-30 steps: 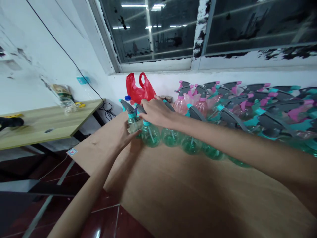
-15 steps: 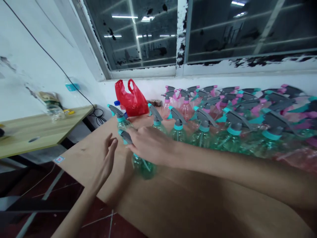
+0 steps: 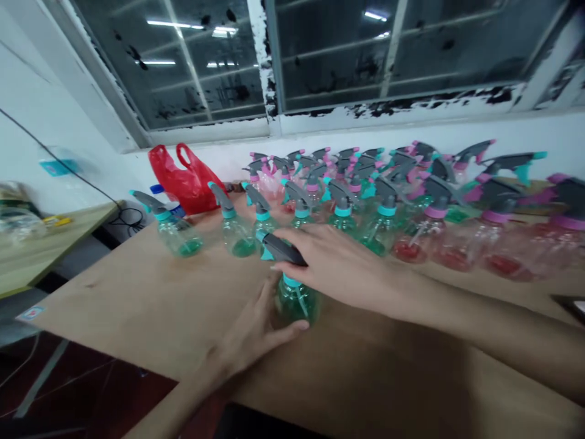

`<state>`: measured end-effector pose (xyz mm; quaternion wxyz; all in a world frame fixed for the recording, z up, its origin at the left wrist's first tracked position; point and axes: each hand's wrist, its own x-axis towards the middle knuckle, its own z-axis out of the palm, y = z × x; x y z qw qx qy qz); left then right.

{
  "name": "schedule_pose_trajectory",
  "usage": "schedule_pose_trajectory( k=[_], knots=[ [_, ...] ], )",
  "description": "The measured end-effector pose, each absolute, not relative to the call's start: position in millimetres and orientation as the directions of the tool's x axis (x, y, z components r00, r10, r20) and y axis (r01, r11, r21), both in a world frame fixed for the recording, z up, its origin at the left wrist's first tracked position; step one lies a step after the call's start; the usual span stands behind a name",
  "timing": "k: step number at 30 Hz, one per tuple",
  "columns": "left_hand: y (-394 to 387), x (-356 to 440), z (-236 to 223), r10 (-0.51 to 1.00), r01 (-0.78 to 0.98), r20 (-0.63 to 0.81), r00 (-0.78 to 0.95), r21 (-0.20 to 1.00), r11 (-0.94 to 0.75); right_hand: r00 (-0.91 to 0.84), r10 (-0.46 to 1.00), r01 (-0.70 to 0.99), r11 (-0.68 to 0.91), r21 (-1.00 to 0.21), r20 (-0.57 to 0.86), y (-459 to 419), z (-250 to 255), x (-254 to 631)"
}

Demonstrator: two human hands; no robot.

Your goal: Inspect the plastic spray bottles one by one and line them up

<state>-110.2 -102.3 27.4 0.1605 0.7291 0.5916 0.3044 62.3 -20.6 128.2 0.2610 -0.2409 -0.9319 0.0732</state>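
Note:
A green spray bottle (image 3: 299,302) with a grey and turquoise trigger head stands upright on the brown tabletop in front of me. My right hand (image 3: 333,259) comes from the right and grips its trigger head, with the thumb along the near side. Around the lower body of the same bottle curls my left hand (image 3: 256,332), thumb at the front and fingers on the far left side. Just behind are more green spray bottles in a row, among them one green bottle (image 3: 235,235), while another green bottle (image 3: 176,231) stands apart at the left.
Pink spray bottles (image 3: 418,235) fill the right and back of the brown table (image 3: 137,305), many with pink collars. A red plastic bag (image 3: 192,183) and a blue-capped bottle (image 3: 171,204) stand by the wall under the window. At far left is a wooden desk (image 3: 59,244).
My left hand has moved in from the left and closed around the bottle's body. My right hand still holds the head. The view has swung right, showing more pink bottles.

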Motion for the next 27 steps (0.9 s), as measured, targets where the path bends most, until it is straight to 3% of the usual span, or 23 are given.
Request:
schedule_pose_trajectory(
  k=[5,10,13,18,27],
  knots=[
    [-75,-66,20,0.944,0.714,0.258,0.206,0.621,-0.325,-0.651,0.606,0.433,0.791,-0.432,0.457,-12,116,120],
    [-55,-36,14,0.904,0.617,0.272,0.329,0.663,-0.424,-0.708,0.59,0.307,0.751,-0.584,0.387,-4,97,166],
    [-41,-18,7,0.873,0.588,0.302,0.382,0.65,-0.482,-0.614,0.618,0.245,0.741,-0.626,0.492,2,79,178],
    [-23,14,3,0.838,0.547,0.313,0.446,0.646,-0.533,-0.439,0.752,0.244,0.627,-0.74,0.492,13,67,187],
    [-11,27,-5,0.818,0.546,0.334,0.468,0.619,-0.565,-0.377,0.766,0.166,0.609,-0.776,0.521,24,69,194]
  ],
)
